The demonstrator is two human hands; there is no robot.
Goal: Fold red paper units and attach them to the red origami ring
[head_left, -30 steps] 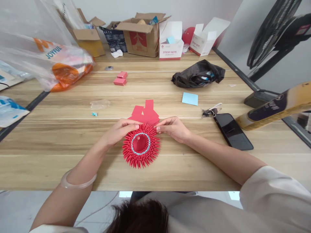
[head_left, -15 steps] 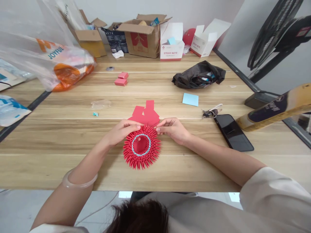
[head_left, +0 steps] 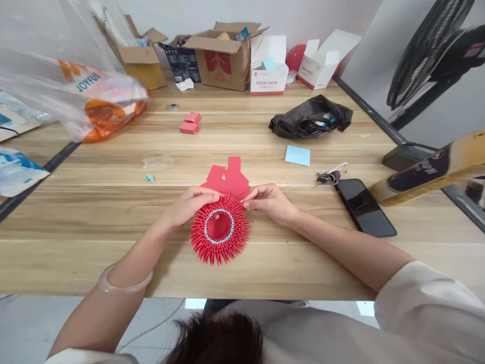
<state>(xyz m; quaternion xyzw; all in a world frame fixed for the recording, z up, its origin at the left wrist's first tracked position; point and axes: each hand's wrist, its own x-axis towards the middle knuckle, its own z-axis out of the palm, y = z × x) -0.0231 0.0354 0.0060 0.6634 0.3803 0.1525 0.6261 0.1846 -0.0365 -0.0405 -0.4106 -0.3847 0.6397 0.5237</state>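
Note:
A round origami ring (head_left: 237,235) of red folded paper lies on the table, with spiky pointed pieces around its outside and a pale blue band near its open centre. My left hand (head_left: 195,203) grips its upper-left rim between thumb and fingers. At the upper-right rim, my right hand (head_left: 267,203) has thumb and forefinger pinched on a red folded paper piece. I cannot tell whether that piece is loose or part of the ring. Several flat red paper sheets (head_left: 233,178) lie just behind the ring, partly covered by it and my fingers.
Two small red blocks (head_left: 188,128) and a scrap of teal paper (head_left: 149,178) lie left. To the right are a light blue pad (head_left: 297,155), keys (head_left: 328,178), a phone (head_left: 365,208) and a black bag (head_left: 310,119). Cardboard boxes (head_left: 217,65) line the back.
The ring has shifted very slightly left and turned a little. Both hands stay at nearly the same places on its rim.

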